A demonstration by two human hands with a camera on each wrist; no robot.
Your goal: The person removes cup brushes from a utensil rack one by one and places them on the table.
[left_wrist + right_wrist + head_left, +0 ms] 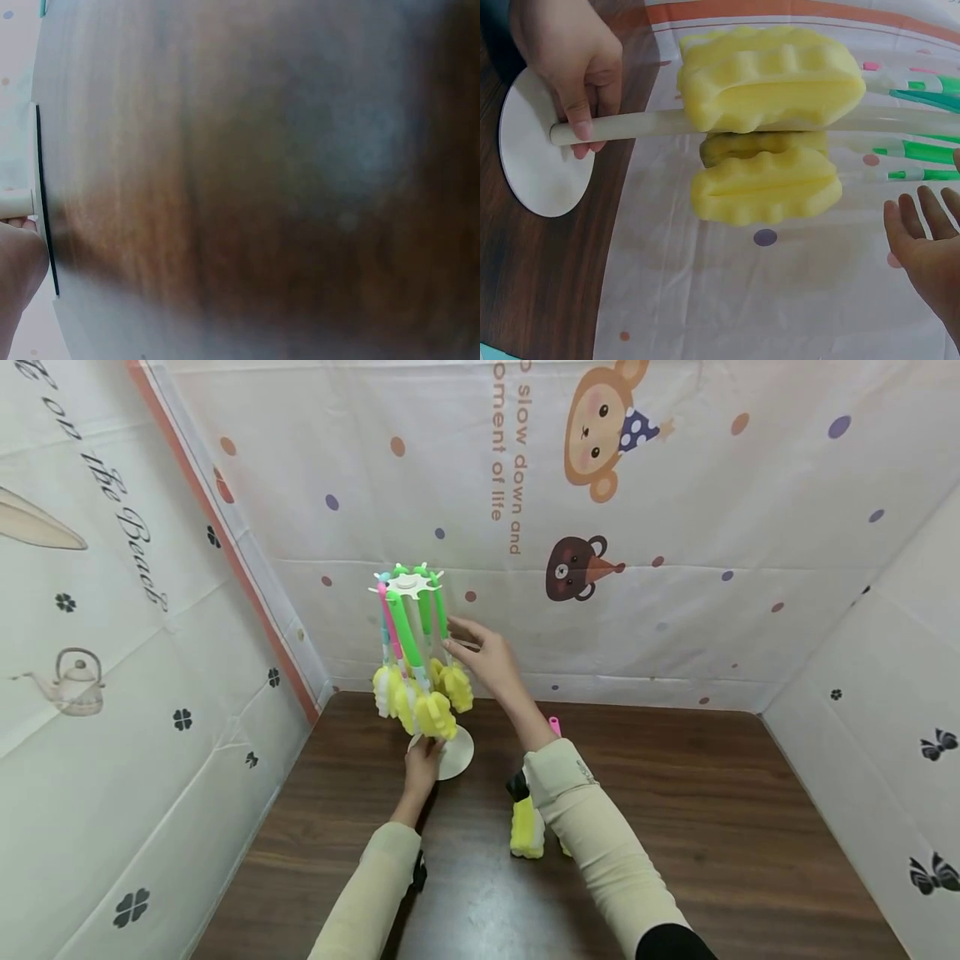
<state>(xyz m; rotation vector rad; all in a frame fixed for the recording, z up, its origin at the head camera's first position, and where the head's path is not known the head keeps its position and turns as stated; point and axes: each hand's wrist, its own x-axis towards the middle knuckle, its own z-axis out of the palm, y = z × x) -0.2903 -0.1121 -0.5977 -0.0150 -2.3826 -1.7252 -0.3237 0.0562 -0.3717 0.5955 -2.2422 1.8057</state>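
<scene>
A white stand (408, 585) with a round base (532, 157) rises from the table. From its notched top hang several sponge brushes with yellow heads (435, 716) and green, pink or blue handles. My left hand (422, 768) grips the stand's pole (645, 122) just above the base, thumb and fingers around it. To the right of the hanging brushes is my right hand (487, 656), its fingers extended and apart beside a green handle. In the right wrist view that hand holds nothing. The left wrist view mostly shows blurred tabletop.
On the brown wooden table (712, 818), a yellow-and-white sponge head (527, 829) lies below my right forearm. A pink handle tip (555, 725) shows beyond that sleeve, which hides part of what lies there. Printed cloth (675, 635) encloses the back and sides.
</scene>
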